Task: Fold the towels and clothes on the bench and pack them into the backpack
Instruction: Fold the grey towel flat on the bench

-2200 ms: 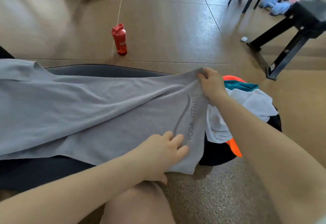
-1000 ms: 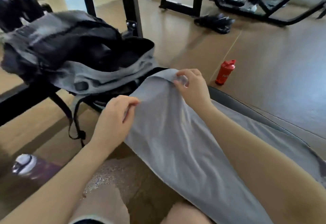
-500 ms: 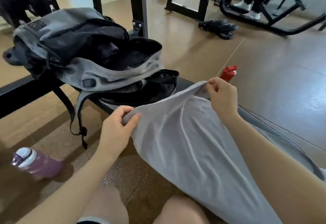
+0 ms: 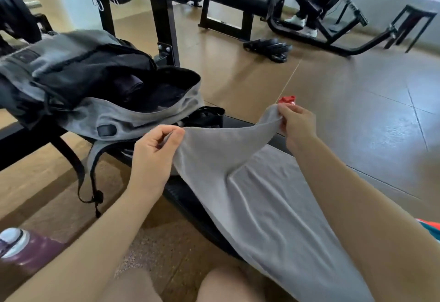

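Note:
A long grey towel (image 4: 262, 197) lies along the black bench (image 4: 190, 204) and is lifted at its near end. My left hand (image 4: 154, 151) pinches one corner of that end, and my right hand (image 4: 297, 123) pinches the other corner, held a little higher. The edge sags between them. A grey and black backpack (image 4: 95, 87) sits open on the bench's left end, just beyond my left hand, with dark rolled items inside. A bit of orange and teal clothing (image 4: 428, 226) shows at the right edge.
A red bottle (image 4: 287, 100) stands on the floor behind my right hand, mostly hidden. A maroon bottle (image 4: 21, 247) lies at the lower left. Black gym machine frames (image 4: 164, 16) stand behind the backpack, and a person's legs (image 4: 309, 4) are at the far back. My knees (image 4: 181, 285) are at the bottom.
Both hands carried the towel's end from the right side of the bench over to the backpack end. In the last half second the two corners have spread apart and the right one rose.

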